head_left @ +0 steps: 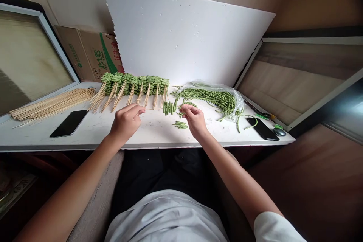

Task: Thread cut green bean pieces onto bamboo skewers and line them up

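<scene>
My left hand [126, 121] is closed around the blunt end of a thin bamboo skewer [154, 109], held roughly level above the table. Several short cut pieces of green bean [169, 108] are threaded crosswise on it, side by side. At the skewer's pointed end, the thumb and fingers of my right hand [195, 119] are pinched together; what lies between them is too small to make out. Loose cut bean pieces [180, 124] lie on the table just below, and more pieces [189, 104] show behind my right fingers.
Stacked bean skewers [136, 85] line the back, handles forward. Bare skewers [53, 102] and a phone [69, 123] lie left. To the right are long beans in a plastic bag [212, 96], another phone [263, 128] and a dark rounded object [279, 131]. A white foam board [184, 38] stands behind.
</scene>
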The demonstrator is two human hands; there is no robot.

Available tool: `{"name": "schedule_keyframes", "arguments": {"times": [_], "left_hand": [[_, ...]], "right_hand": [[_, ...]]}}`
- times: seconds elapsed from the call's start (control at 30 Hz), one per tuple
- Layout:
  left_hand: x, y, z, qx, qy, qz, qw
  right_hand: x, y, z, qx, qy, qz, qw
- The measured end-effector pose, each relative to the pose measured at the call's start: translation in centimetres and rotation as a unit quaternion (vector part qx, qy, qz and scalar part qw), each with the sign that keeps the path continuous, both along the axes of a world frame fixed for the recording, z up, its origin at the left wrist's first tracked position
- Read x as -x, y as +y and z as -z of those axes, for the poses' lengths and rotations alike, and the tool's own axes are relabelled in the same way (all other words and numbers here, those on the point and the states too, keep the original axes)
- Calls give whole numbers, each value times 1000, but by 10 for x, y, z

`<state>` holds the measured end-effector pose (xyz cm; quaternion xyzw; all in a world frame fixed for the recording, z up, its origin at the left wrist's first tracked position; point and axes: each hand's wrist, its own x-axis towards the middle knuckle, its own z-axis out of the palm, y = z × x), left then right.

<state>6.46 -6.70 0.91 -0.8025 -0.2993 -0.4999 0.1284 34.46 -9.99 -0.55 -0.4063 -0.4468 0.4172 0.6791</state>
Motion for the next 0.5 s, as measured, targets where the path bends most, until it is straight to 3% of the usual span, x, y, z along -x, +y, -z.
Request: {"name": "schedule_keyframes", "arguments": {"times": [0.27,0.5], "left_hand": [[2,4,0,35,5,15,999],[-2,0,-2,-28,-18,-6,999]], "right_hand": [[-4,-3,-1,-34,-61,8,998],[-1,1,3,-13,-11,-21,1000]]}}
